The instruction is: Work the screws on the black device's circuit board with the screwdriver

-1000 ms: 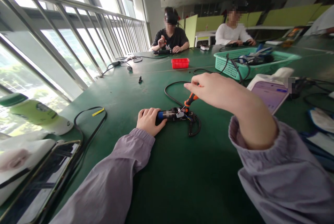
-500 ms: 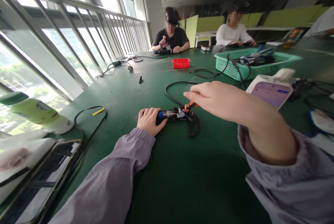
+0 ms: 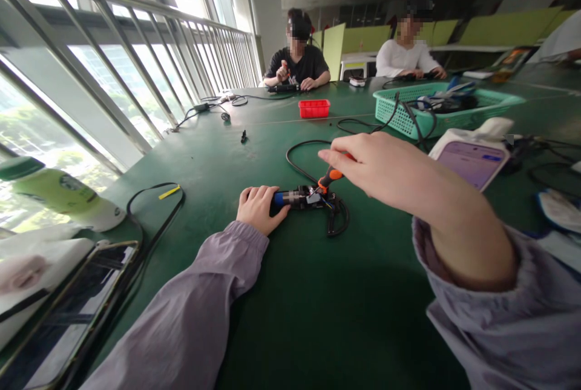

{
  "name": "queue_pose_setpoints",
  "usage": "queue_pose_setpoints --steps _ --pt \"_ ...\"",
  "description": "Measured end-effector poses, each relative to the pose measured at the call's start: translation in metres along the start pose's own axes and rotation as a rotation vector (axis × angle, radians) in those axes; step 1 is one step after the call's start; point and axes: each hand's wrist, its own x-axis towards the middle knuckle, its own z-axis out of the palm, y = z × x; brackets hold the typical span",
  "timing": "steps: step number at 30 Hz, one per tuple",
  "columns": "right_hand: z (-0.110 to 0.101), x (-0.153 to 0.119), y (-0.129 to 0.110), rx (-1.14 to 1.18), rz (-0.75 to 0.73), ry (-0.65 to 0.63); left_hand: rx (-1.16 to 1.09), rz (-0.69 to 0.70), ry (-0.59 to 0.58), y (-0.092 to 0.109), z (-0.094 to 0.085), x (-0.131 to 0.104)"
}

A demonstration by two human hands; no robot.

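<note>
On the green table lies an opened black and blue corded device [image 3: 299, 197], its wires and inner parts exposed. My left hand [image 3: 259, 209] is wrapped round its left end and presses it to the table. In my right hand [image 3: 367, 166] is an orange and black screwdriver [image 3: 330, 179], gripped at the handle from above. The screwdriver slants down to the left, its tip at the exposed parts near the device's right end. A curved black piece [image 3: 338, 220] sits beside that end. The exact kind of device cannot be made out.
A small red bin [image 3: 314, 109] and a green basket [image 3: 385, 112] with tools and cables stand farther back. A phone [image 3: 472, 163] leans at the right; a bottle [image 3: 59, 193] and another phone [image 3: 77, 317] are left. Two people [image 3: 297, 63] sit across the table.
The screwdriver handle has come up a little and more of it shows below my right hand. My left hand and the device have kept their places.
</note>
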Motion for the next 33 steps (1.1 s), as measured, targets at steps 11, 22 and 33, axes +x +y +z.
queue_pose_setpoints --steps 11,22,33 --pt "0.003 -0.001 0.004 0.018 -0.040 0.037 -0.036 -0.001 0.003 -0.001 -0.001 -0.001" --pt "0.006 0.000 0.005 0.008 -0.046 0.087 -0.018 0.004 0.003 0.000 -0.002 -0.001" --pt "0.004 -0.005 0.009 -0.030 -0.093 -0.010 -0.010 0.015 0.008 0.000 -0.002 -0.001"
